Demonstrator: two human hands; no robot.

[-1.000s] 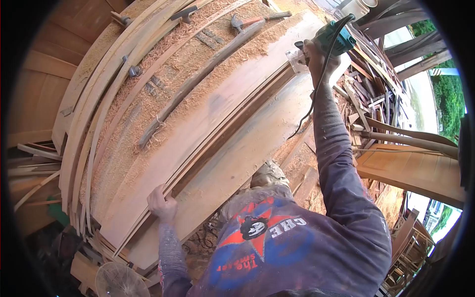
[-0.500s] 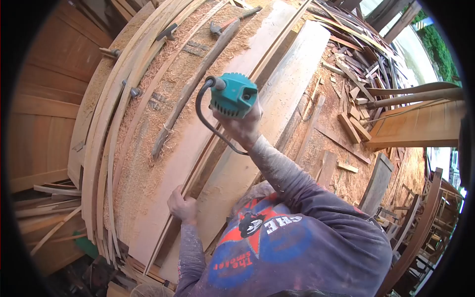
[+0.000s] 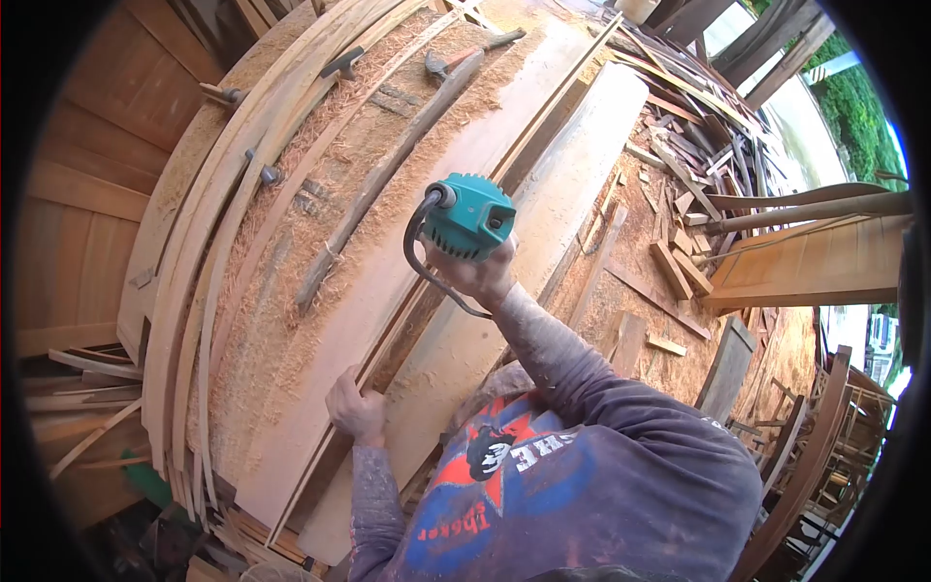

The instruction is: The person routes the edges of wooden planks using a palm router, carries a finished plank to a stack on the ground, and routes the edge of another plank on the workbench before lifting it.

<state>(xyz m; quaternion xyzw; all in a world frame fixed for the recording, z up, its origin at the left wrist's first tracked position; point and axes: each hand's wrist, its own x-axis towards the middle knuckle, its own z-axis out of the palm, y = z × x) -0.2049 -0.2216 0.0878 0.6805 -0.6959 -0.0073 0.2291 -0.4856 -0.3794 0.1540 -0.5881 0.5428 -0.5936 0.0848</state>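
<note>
I have the right hand (image 3: 490,276) wrapped around a teal power tool (image 3: 472,215), its fingers closed on the body, though most of them are hidden beneath the casing. The tool sits near the middle of my view, above the inner edges of 2 long boards; I cannot tell whether its underside touches either. Its dark cable (image 3: 415,254) loops out from the top end and hangs down past the wrist.

The left hand (image 3: 357,405) is at the edge of the pinkish board (image 3: 291,446), nearer that board's lower end. I see its fingers bent over the edge, but I cannot tell how firmly they grip. A dark gap runs between this board and the paler board (image 3: 572,145) closer to the person's body.

On the far side of the pinkish board I see a rough pole (image 3: 388,179) lying among wood shavings (image 3: 281,262), with a hammer (image 3: 436,66) just beside its upper end. Beyond these, long curved strips (image 3: 194,320) lie side by side. To the right, wood offcuts (image 3: 671,270) cover the ground.
</note>
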